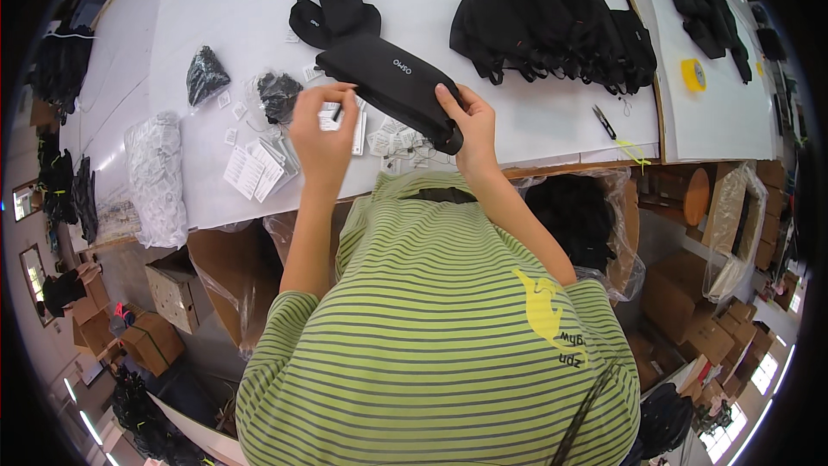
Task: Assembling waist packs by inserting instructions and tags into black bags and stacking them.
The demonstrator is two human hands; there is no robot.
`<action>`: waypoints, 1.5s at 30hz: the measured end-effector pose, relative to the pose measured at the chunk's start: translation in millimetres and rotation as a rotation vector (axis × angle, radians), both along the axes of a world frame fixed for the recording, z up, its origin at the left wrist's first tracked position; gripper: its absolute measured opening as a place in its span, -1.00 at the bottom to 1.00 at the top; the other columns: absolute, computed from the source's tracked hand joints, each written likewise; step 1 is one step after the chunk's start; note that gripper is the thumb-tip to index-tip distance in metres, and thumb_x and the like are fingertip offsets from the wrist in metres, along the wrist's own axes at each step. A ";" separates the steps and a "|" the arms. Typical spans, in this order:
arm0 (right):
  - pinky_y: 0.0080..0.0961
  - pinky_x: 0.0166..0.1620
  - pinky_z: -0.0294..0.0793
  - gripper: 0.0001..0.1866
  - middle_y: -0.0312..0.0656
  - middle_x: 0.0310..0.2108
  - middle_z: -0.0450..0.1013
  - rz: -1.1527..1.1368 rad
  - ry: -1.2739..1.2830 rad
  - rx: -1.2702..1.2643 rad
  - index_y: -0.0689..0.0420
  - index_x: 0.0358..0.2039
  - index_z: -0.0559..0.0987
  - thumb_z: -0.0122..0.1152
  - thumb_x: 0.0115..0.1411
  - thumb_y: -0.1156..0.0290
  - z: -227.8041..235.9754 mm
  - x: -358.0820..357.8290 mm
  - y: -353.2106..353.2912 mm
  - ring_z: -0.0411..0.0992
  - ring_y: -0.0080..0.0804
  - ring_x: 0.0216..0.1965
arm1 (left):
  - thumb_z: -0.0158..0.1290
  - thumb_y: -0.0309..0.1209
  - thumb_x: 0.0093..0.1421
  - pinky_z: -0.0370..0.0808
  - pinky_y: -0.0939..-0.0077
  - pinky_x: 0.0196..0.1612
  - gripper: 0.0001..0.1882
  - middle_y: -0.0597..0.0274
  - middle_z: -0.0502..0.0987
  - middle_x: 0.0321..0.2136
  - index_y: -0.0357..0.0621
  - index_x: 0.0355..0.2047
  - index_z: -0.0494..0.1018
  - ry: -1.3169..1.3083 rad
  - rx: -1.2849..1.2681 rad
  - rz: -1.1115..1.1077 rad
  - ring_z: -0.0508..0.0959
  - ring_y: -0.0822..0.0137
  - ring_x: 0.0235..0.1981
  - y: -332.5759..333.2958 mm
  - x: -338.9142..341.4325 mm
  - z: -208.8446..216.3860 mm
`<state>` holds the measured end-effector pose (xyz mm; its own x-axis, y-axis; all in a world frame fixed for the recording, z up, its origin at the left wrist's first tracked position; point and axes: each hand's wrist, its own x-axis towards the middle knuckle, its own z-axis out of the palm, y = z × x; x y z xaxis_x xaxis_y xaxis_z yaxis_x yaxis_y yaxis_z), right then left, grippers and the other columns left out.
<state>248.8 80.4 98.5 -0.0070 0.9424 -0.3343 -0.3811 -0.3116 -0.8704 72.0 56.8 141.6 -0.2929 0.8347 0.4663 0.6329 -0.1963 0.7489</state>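
A long black fabric pouch (379, 78) with light lettering slants above the table's near edge. My right hand (473, 125) grips its lower right end, thumb on top. My left hand (323, 138) is beside the pouch's left edge, fingers closed in a pinch; a small dark bit shows between them, but I cannot make out what it is. Under and around the hands lie white printed tags (254, 171) and a heap of small tags with strings (401, 140). Just beyond the pouch rest more black pouches (341, 9).
A pile of black pouches (552, 22) lies at the far right, near thread snips (605, 122) with a yellow cord. A yellow tape roll (693, 75) sits on the adjoining table. Leftward are bags of black pieces (207, 78) and a clear plastic bundle (157, 177). Cardboard boxes (228, 267) stand below.
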 end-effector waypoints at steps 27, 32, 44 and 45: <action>-0.72 -0.32 0.36 -0.66 -0.26 -0.40 0.48 -0.073 0.006 0.029 0.36 -0.26 0.55 0.25 0.15 0.29 2.9 0.2 2.5 0.36 -0.66 -0.39 | 0.13 -0.64 -0.03 0.42 0.51 -0.28 -0.91 0.21 0.58 -0.42 -0.25 -0.51 0.45 -0.025 -0.047 -0.312 0.51 0.32 -0.34 -25.8 53.0 13.6; -0.74 -0.27 0.35 -0.67 -0.27 -0.39 0.48 -0.031 0.027 -0.028 0.36 -0.25 0.54 0.25 0.15 0.30 4.8 1.2 0.7 0.37 -0.66 -0.38 | 0.14 -0.63 -0.06 0.43 0.45 -0.26 -0.90 0.23 0.56 -0.43 -0.23 -0.52 0.45 -0.050 -0.062 -0.282 0.51 0.27 -0.33 -24.3 46.9 9.3; -0.74 -0.29 0.35 -0.66 -0.28 -0.41 0.47 -0.059 0.044 0.012 0.36 -0.24 0.54 0.25 0.14 0.29 8.6 -0.9 0.3 0.36 -0.68 -0.40 | 0.14 -0.63 -0.02 0.42 0.51 -0.28 -0.92 0.22 0.58 -0.42 -0.25 -0.51 0.46 -0.057 -0.058 -0.330 0.51 0.33 -0.36 -28.3 54.8 14.8; -0.74 -0.29 0.35 -0.66 -0.28 -0.41 0.47 -0.059 0.045 0.013 0.36 -0.24 0.54 0.25 0.14 0.29 8.5 -0.8 0.5 0.36 -0.68 -0.40 | 0.15 -0.63 -0.03 0.42 0.51 -0.28 -0.92 0.22 0.57 -0.43 -0.25 -0.51 0.47 -0.056 -0.053 -0.332 0.51 0.32 -0.36 -28.1 55.3 14.3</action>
<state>248.0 80.9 107.0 0.0338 0.9459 -0.3225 -0.4371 -0.2762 -0.8559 127.2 28.7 155.9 -0.0249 0.9115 0.4106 0.4989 -0.3446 0.7952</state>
